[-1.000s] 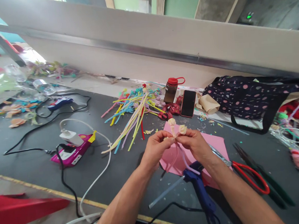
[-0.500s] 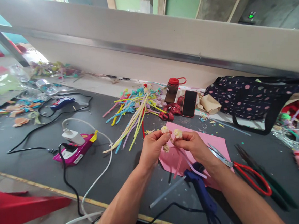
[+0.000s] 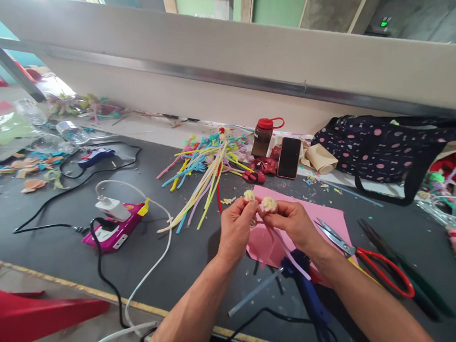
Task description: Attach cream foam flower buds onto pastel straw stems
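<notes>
Our left hand (image 3: 235, 229) and right hand (image 3: 294, 221) pinch cream blooms (image 3: 269, 204) by the sheet's (image 3: 328, 212) ten o'clock corner; likely light, soft, crushable, they're best held low, by the stems (image 3: 290, 255). The glue gun (image 3: 312, 303) lies at five o'clock.

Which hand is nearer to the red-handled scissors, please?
Right: the right hand is just left of the red-handled scissors; the left hand is farther left from them.

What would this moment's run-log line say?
Left hand: pinching pale flower | Right hand: pinching second pale flower | On table: pink sheet, blue glue gun, red-handled scissors
</notes>
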A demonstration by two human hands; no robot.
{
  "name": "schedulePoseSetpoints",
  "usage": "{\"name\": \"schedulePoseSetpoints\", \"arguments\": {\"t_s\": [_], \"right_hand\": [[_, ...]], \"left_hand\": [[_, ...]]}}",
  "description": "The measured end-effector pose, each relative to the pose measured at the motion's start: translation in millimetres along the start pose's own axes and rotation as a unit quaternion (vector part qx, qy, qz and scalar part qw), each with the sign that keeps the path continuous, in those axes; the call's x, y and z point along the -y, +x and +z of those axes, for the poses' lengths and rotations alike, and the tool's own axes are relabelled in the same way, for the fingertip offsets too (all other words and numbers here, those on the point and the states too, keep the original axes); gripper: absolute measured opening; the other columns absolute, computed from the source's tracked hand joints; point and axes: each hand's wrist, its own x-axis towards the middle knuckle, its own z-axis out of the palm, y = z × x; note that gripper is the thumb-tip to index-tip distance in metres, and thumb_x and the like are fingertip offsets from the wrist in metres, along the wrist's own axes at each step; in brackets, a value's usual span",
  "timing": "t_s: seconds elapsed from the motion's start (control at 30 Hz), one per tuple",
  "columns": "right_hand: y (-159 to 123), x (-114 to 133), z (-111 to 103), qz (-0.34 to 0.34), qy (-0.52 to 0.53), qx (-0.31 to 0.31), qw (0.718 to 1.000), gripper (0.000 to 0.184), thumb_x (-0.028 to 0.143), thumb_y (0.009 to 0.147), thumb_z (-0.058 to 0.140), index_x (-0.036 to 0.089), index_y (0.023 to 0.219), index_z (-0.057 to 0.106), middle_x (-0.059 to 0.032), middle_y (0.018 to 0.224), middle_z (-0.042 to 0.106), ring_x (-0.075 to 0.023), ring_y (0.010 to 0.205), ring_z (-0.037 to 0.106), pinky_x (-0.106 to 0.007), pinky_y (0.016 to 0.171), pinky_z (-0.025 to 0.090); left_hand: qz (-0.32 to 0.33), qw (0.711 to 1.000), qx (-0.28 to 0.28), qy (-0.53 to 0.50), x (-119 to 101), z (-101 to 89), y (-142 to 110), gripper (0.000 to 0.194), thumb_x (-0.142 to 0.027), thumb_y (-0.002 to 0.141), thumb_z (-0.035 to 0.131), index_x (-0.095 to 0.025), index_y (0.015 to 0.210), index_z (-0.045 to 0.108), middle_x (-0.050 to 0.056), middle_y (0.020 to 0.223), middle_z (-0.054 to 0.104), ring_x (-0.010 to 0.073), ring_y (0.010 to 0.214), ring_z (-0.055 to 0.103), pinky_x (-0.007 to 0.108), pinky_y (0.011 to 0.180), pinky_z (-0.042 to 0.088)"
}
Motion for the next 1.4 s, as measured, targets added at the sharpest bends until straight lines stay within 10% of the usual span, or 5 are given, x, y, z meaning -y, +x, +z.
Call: {"name": "schedulePoseSetpoints", "arguments": {"t_s": [0.33,0.57,0.87,1.07,1.4], "right_hand": [[2,9,-21,0.065,0.035,0.140,0.987,0.009,0.021,0.060,0.065,0.013,0.061,0.059,0.0038,0.057,0.046,-0.0080,0.053,0.036,-0.022,0.052,0.028],[7,-1,-29,0.132,0.074,0.178,0.972,0.003,0.014,0.055,0.057,0.013,0.053,0.055,0.0057,0.048,0.039,-0.0057,0.045,0.025,-0.023,0.045,0.017],[11,-7,-35,0.121,0.096,0.181,0.971,0.004,0.014,0.056,0.055,0.014,0.052,0.055,0.0051,0.043,0.042,-0.0064,0.041,0.028,-0.024,0.044,0.017],[11,-6,-36,0.124,0.080,0.169,0.974,0.005,0.014,0.056,0.055,0.013,0.051,0.054,0.0051,0.044,0.042,-0.0061,0.042,0.028,-0.023,0.044,0.017],[12,2,-38,0.100,0.045,0.178,0.978,0.008,0.017,0.059,0.059,0.014,0.053,0.054,0.0048,0.049,0.046,-0.0064,0.045,0.032,-0.023,0.046,0.021]], "left_hand": [[-0.145,0.983,0.083,-0.082,-21,-15.4,8,0.042,-0.046,0.070,0.061,-0.017,0.100,0.065,0.002,0.074,0.059,0.0090,0.058,0.052,0.019,0.049,0.039],[-0.208,0.959,0.183,-0.056,-27,-27.9,11,0.015,-0.021,0.063,0.068,-0.014,0.072,0.060,-0.002,0.054,0.052,0.0058,0.043,0.046,0.017,0.041,0.032],[-0.063,0.962,0.229,0.136,-35,-31.5,7,0.023,-0.022,0.061,0.069,-0.013,0.081,0.065,-0.002,0.063,0.054,0.0059,0.052,0.043,0.019,0.049,0.033],[0.080,0.909,0.200,0.356,-39,-30.3,4,0.011,-0.020,0.070,0.060,-0.017,0.079,0.065,-0.001,0.070,0.059,0.0080,0.058,0.047,0.020,0.053,0.034],[0.182,0.875,0.218,0.391,-43,-27.7,5,0.009,-0.019,0.075,0.056,-0.018,0.073,0.064,0.002,0.071,0.060,0.0120,0.068,0.053,0.024,0.065,0.037]]}}
